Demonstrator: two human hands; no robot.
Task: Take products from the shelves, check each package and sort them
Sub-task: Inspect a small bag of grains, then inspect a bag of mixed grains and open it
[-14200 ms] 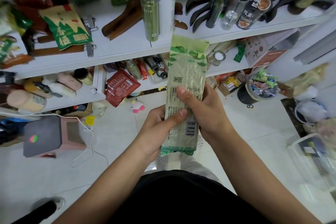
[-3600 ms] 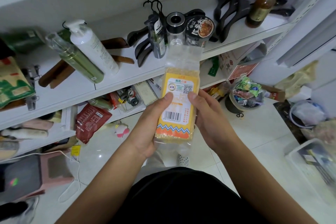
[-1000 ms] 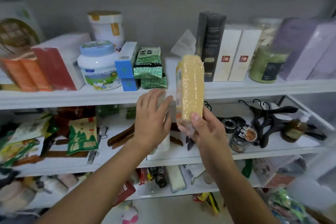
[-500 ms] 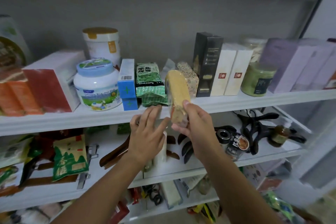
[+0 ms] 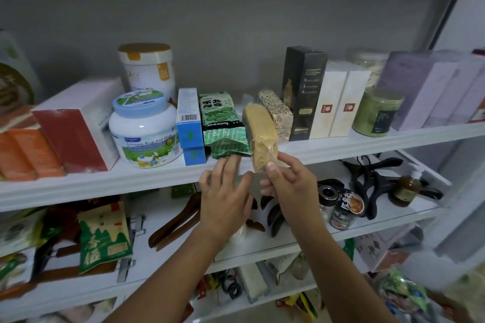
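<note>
My right hand [image 5: 290, 181] grips the lower end of a yellow grain brick pack [image 5: 259, 134] and holds it tilted over the front edge of the upper white shelf [image 5: 341, 145]. The pack's top end leans in between a green bean bag [image 5: 223, 123] and a speckled mixed-grain brick [image 5: 277, 113]. My left hand [image 5: 225, 196] hovers just left of the pack with fingers spread, holding nothing, its fingertips near the shelf edge under the green bag.
The upper shelf also holds a blue-lidded milk powder tub [image 5: 145, 131], blue boxes [image 5: 190, 126], a black box [image 5: 303, 92], white boxes [image 5: 337, 99], a green jar [image 5: 376, 113] and purple boxes [image 5: 430, 89]. Hangers [image 5: 372, 178], jars and a green tea bag [image 5: 103, 238] lie below.
My right hand has carried the yellow pack up and forward, so its top now reaches into the gap on the upper shelf. My left hand stays open beside it.
</note>
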